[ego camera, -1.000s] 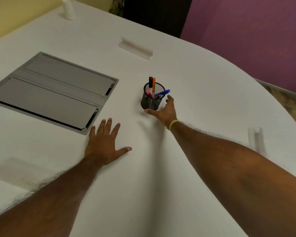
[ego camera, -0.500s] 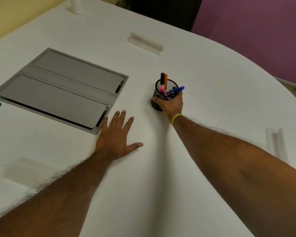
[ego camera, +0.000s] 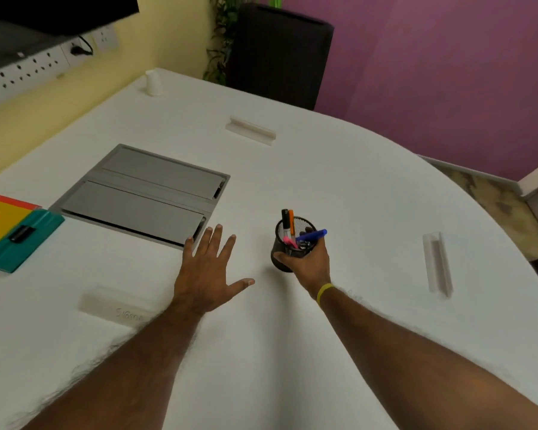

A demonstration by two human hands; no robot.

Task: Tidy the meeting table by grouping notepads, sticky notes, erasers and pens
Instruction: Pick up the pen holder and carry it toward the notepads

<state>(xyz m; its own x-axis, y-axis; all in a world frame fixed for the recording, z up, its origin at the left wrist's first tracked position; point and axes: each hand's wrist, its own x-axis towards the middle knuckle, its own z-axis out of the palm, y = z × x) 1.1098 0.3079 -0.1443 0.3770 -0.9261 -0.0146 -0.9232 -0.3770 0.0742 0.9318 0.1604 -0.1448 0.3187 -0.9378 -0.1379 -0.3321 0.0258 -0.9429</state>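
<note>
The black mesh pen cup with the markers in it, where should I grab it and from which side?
Grip the pen cup around its round side wall, below the rim, coming from the near side, as the right hand does now. The markers stick up out of the open top, so a grasp from above would likely hit them, and the upright cylinder suits a wrap of thumb and fingers.

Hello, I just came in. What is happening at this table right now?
A person is tidying a white meeting table. The right hand is closed around a black mesh pen holder that holds a blue, an orange, a black and a pink marker. The left hand is open, fingers spread, palm down on or just above the tabletop beside the grey cable hatch. At the far left lie a teal folder and yellow and red notepads, already grouped.
</note>
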